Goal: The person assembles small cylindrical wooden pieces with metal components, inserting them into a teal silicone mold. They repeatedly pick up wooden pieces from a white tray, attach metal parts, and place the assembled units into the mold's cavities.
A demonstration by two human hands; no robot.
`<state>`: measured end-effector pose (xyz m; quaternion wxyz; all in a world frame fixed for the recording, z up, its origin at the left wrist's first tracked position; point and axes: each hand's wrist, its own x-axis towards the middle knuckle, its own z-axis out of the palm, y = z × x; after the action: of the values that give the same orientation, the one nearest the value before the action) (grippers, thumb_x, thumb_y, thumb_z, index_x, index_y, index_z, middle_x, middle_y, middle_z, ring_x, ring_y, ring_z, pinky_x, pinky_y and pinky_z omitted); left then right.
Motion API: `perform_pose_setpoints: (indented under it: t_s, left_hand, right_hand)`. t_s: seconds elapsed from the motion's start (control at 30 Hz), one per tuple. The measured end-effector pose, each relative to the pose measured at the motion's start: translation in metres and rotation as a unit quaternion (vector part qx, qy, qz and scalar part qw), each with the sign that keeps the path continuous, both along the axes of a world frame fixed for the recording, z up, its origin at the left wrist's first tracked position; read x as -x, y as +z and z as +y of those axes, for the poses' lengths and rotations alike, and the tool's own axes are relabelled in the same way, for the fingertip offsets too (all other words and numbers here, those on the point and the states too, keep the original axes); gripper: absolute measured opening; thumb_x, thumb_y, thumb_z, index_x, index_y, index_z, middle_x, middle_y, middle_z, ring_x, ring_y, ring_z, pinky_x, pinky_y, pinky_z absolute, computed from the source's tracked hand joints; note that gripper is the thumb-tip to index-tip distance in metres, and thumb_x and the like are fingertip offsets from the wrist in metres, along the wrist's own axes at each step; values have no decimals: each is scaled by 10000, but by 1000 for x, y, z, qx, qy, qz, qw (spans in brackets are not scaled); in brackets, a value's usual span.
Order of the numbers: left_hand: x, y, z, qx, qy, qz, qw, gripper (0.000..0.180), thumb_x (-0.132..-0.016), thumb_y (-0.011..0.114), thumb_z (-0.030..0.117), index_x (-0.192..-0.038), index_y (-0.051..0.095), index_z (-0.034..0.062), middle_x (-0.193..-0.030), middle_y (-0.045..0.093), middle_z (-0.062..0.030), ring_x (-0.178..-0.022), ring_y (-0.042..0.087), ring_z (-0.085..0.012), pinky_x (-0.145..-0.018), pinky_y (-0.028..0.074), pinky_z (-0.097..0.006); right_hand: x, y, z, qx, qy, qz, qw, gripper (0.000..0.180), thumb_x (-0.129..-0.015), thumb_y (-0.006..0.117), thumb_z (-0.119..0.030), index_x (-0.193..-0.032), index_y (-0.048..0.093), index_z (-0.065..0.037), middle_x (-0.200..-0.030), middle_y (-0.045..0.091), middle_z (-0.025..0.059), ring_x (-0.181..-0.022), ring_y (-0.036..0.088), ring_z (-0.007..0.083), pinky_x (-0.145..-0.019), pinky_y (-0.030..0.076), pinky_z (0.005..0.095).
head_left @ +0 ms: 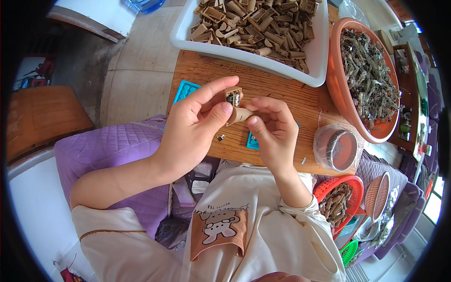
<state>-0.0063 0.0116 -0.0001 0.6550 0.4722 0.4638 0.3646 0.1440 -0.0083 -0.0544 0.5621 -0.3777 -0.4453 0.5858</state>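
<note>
My left hand point(190, 124) holds a tan plastic casing point(241, 115) above the table, its thumb and fingers closed around it. Small shiny metal parts point(233, 97) show inside the casing's open upper section; its lower section is rounded like a half-cylinder. The thumb and fingertips of my right hand point(277, 127) pinch the casing's right end. Whether they also hold a smaller piece is hidden. Below the hands, a small metal part point(221, 138) lies on the wooden table point(206, 69). A blue tray with round hollows point(186, 89) shows partly behind my hands.
A white bin point(253, 60) heaped with tan casings stands at the far side. An orange basin point(337, 70) full of metallic-looking parts is at the right, beside a plastic-lined round container point(342, 149). A red basket point(358, 181) of brown pieces sits lower right. Purple quilted seating point(112, 150) is left.
</note>
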Motion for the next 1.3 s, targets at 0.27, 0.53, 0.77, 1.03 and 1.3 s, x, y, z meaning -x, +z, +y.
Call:
perform_pose_setpoints:
  t_s: [0.27,0.53,0.77,1.03,1.3]
  left_hand:
    - [-1,2,1,-22,-26,-21,999,414,-842,520,171,-1194,388,-1,-1033,525,-92,-973,519,-162,-841,424,-275]
    - [-3,4,-1,-68,-29,-54,996,377,-817,560,168,-1122,396,17,-1031,513,-90,-1003,500,-166,-868,395,-287]
    - [-4,2,-6,-136,-38,-81,987,294,-815,521,16,-1089,415,-1,-1019,507,-74,-977,516,-142,-856,422,-267]
    - [-3,1,-6,-158,-61,-52,984,299,-822,520,49,-1097,411,10,-1068,496,-103,-1040,482,-181,-871,406,-290]
    - [-1,2,-8,-151,-70,-35,985,299,-828,519,66,-1100,408,13,-1099,495,-126,-1074,469,-196,-894,386,-299]
  right_hand:
    - [4,1,0,-154,-112,-180,965,260,-670,610,100,-906,562,3,-896,546,95,-796,568,173,-652,510,242]
    - [-7,-13,0,-225,-141,-233,936,216,-728,603,10,-940,564,-5,-885,549,99,-726,544,183,-599,451,265]
    - [6,-4,-10,-120,-110,-72,984,193,-804,551,-72,-977,551,12,-937,515,105,-848,506,175,-686,430,248]
    - [25,-8,-14,-108,-109,11,988,217,-830,527,-95,-1020,522,8,-964,462,77,-884,474,149,-752,402,251]
    - [30,-11,-18,-108,-128,36,985,216,-827,530,-91,-1019,515,9,-958,466,74,-892,470,151,-788,389,267]
